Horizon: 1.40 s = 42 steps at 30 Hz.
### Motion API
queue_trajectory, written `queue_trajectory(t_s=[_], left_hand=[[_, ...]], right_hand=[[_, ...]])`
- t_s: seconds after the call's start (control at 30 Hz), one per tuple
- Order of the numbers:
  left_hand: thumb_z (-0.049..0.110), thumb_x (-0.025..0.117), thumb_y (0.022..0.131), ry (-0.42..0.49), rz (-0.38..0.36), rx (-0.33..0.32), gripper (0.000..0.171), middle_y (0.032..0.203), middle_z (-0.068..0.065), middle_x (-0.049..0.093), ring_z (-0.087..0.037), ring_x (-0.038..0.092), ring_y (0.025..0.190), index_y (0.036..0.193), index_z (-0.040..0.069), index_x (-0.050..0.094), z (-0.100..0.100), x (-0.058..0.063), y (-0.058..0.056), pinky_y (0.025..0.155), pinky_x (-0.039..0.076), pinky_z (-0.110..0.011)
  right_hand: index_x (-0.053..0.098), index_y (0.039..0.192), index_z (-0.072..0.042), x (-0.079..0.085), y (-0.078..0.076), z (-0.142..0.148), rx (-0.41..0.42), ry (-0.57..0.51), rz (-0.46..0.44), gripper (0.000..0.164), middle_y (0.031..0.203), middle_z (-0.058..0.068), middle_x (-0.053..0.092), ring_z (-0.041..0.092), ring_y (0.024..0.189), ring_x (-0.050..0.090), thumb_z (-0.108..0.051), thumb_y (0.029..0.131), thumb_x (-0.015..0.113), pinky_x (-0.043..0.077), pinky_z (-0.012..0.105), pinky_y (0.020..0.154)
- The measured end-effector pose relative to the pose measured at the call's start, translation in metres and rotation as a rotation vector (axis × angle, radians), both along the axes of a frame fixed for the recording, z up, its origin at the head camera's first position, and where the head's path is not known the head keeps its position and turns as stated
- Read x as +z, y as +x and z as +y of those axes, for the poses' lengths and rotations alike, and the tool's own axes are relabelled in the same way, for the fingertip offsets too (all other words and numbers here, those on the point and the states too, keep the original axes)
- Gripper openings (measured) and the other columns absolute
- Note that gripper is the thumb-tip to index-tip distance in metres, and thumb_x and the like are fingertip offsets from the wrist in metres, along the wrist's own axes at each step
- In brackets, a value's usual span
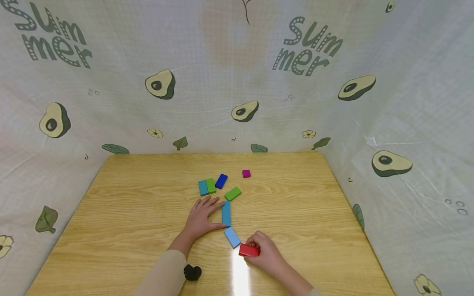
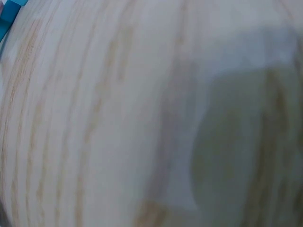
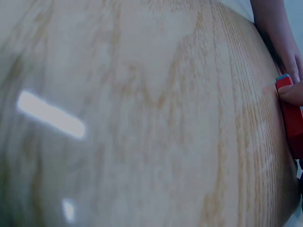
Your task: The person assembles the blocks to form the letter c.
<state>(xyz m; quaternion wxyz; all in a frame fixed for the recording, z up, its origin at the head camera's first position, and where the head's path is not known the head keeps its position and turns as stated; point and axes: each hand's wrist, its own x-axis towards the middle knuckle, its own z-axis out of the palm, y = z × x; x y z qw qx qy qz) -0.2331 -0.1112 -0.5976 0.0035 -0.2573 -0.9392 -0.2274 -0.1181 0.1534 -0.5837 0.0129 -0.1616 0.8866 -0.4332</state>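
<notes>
My left hand point(image 1: 201, 218) spans a long blue block point(image 1: 226, 213), thumb at its near end and index finger at its far end. Just below that block, a light blue block point(image 1: 232, 237) lies at a slant. Between the thumb and fingers of my right hand point(image 1: 263, 251) is a red block point(image 1: 249, 250), close to the light blue block's near end. The right wrist view has the red block point(image 3: 292, 120) at its right edge, with a thumb on it. In the left wrist view only a bit of blue block point(image 2: 8, 15) shows, at the top-left corner.
Beyond the left hand sit a teal block point(image 1: 203, 188) and a green block point(image 1: 210, 186) side by side, with a dark blue block point(image 1: 221, 181) nearby. Another green block point(image 1: 233, 193) and a small magenta cube point(image 1: 246, 174) lie on the wooden table point(image 1: 303, 197). Printed cloth surrounds it.
</notes>
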Motion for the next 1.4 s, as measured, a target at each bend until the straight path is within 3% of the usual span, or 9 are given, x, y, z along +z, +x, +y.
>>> queue_trajectory(t_s=[1.2, 1.4], left_hand=[[0.070, 0.066, 0.076, 0.023, -0.018, -0.008, 0.082, 0.153, 0.000, 0.038, -0.029, 0.021, 0.145, 0.146, 0.030, 0.048, -0.0003, 0.0042, 0.0009, 0.116, 0.009, -0.053], [0.072, 0.065, 0.076, 0.019, -0.011, -0.007, 0.083, 0.153, 0.000, 0.038, -0.029, 0.021, 0.145, 0.146, 0.031, 0.047, -0.0004, 0.0021, 0.0005, 0.116, 0.009, -0.053]], right_hand=[[0.066, 0.091, -0.019, -0.0033, -0.0005, 0.0015, -0.012, -0.030, 0.015, 0.032, 0.086, -0.014, 0.053, 0.005, 0.078, 0.050, -0.006, 0.066, 0.083, 0.047, 0.022, 0.065], [0.067, 0.091, -0.021, -0.0032, 0.0002, 0.0029, -0.023, 0.001, 0.072, 0.035, 0.088, -0.016, 0.054, 0.005, 0.081, 0.049, -0.007, 0.064, 0.085, 0.046, 0.022, 0.067]])
